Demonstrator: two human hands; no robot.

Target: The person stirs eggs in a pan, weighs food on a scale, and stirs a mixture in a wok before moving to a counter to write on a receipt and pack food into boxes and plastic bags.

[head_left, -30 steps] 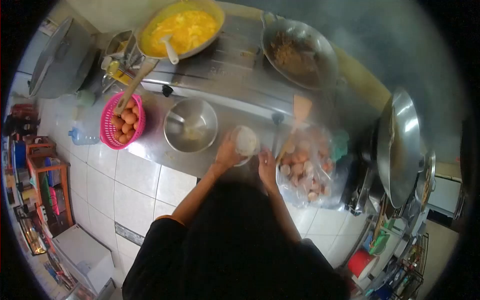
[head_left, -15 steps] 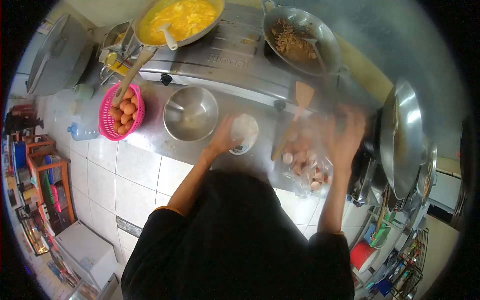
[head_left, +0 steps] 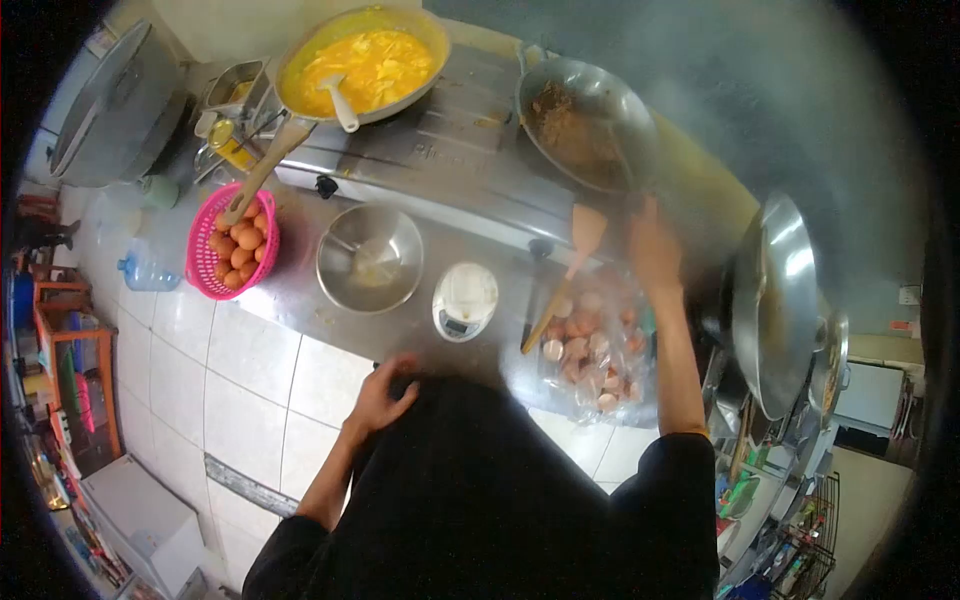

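Nearest, at 10 o'clock, your left hand (head_left: 385, 400) has its grip released. The white scale (head_left: 465, 302) sits on the tabletop (head_left: 468, 372) at 12, with the bag of eggshells (head_left: 597, 352) at 1 and the steel bowl (head_left: 370, 258) at 11. Farther out at 1, your right hand (head_left: 655, 250) blurs near the wok (head_left: 585, 125); you cannot tell its grip. The pan of eggs (head_left: 365, 68) lies far at 11.

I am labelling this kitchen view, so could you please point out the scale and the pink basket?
Scale (head_left: 469, 291): head view, on its white top.
Pink basket (head_left: 203, 263): head view, on its side wall.
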